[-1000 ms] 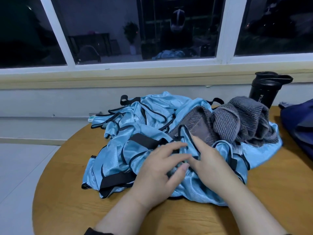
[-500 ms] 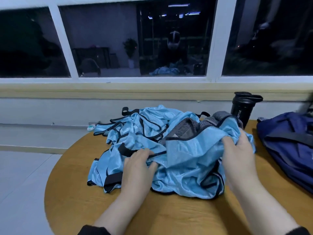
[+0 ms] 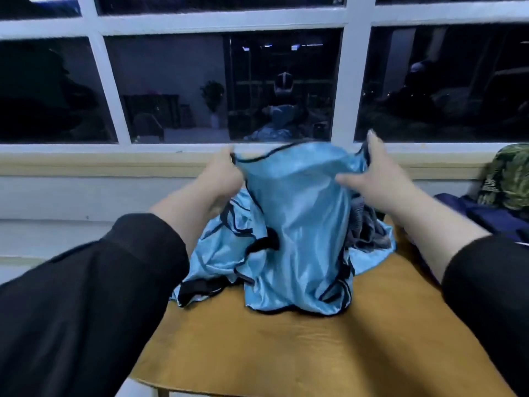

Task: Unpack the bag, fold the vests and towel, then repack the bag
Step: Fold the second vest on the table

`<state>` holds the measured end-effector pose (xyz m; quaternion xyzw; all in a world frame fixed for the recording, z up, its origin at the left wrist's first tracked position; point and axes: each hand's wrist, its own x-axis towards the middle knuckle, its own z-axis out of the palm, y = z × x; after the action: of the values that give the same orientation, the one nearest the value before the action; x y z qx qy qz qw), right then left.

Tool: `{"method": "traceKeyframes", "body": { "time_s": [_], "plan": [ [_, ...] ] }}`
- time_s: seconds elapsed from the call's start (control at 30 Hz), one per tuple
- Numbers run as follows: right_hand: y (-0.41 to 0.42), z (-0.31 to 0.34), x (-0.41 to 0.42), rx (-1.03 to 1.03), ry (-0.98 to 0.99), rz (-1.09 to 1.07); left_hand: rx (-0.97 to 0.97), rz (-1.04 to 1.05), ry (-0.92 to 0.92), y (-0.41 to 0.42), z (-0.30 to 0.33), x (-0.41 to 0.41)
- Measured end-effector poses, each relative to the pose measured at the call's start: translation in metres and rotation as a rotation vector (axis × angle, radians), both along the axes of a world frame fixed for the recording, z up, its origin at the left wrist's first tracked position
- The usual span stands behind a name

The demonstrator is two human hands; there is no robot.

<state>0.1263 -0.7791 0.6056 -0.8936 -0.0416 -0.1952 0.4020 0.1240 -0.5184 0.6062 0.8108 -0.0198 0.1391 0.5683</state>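
A shiny light-blue vest [image 3: 297,224] with black trim hung lifted above the heap, its top edge pinched by the left hand [image 3: 221,174] and gripped by the right hand [image 3: 372,174]. Below lay a tan wooden surface [image 3: 286,348]; dark windows [image 3: 223,87] stood behind.

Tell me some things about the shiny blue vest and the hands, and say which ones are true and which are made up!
1. Both hands hold up one light blue vest. True: the left hand and right hand each grip a top corner.
2. The vest lies flat on the table. False: it is lifted, and only its bottom edge reaches the wooden table.
3. More blue vests are piled behind the lifted one. True.
4. The dark blue bag is on the left. False: it sits at the right edge.
5. The vest has black trim. True.
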Motion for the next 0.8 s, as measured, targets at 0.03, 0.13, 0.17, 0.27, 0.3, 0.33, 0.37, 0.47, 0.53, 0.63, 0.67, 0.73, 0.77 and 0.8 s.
{"method": "traceKeyframes", "body": {
  "time_s": [0.03,0.13,0.17,0.27,0.3,0.33,0.37,0.47,0.53,0.63,0.67,0.73,0.77,0.8],
  "plan": [
    [0.000,-0.015,0.000,-0.138,0.041,-0.013,0.181,0.086,0.026,-0.001,-0.013,0.000],
    [0.000,-0.070,-0.013,-0.343,-0.078,-0.008,0.489,0.257,-0.037,-0.009,-0.062,-0.023],
    [-0.001,-0.091,-0.019,-0.413,-0.056,0.080,0.499,0.217,-0.086,-0.014,-0.082,-0.034],
    [-0.004,-0.138,-0.039,-0.629,0.324,0.434,0.771,-0.098,-0.058,-0.028,-0.136,-0.066],
    [-0.006,-0.150,-0.043,-0.700,0.406,0.487,0.908,-0.208,-0.038,-0.029,-0.151,-0.073],
    [-0.010,-0.158,-0.045,-0.755,0.424,0.480,0.990,-0.292,-0.025,-0.029,-0.162,-0.076],
    [-0.014,-0.167,-0.044,-0.776,0.384,0.443,1.030,-0.349,-0.007,-0.028,-0.170,-0.075],
    [-0.013,-0.174,-0.042,-0.763,0.213,0.265,1.043,-0.341,0.032,-0.029,-0.181,-0.072],
    [-0.007,-0.160,-0.038,-0.551,0.190,0.204,1.053,-0.266,0.032,-0.034,-0.179,-0.068],
    [0.002,-0.107,-0.028,-0.219,0.131,0.148,0.936,-0.105,-0.021,-0.047,-0.169,-0.061],
    [0.005,-0.087,-0.024,-0.150,0.110,0.134,0.841,-0.022,-0.075,-0.051,-0.160,-0.057],
    [0.004,-0.051,-0.019,-0.008,0.098,0.119,0.585,0.101,-0.101,-0.055,-0.134,-0.042],
    [0.002,-0.037,-0.016,0.061,0.099,0.107,0.454,0.136,-0.099,-0.054,-0.116,-0.035],
    [-0.003,-0.025,-0.016,0.138,0.116,0.098,0.358,0.168,-0.099,-0.051,-0.097,-0.027]
  ]
}}
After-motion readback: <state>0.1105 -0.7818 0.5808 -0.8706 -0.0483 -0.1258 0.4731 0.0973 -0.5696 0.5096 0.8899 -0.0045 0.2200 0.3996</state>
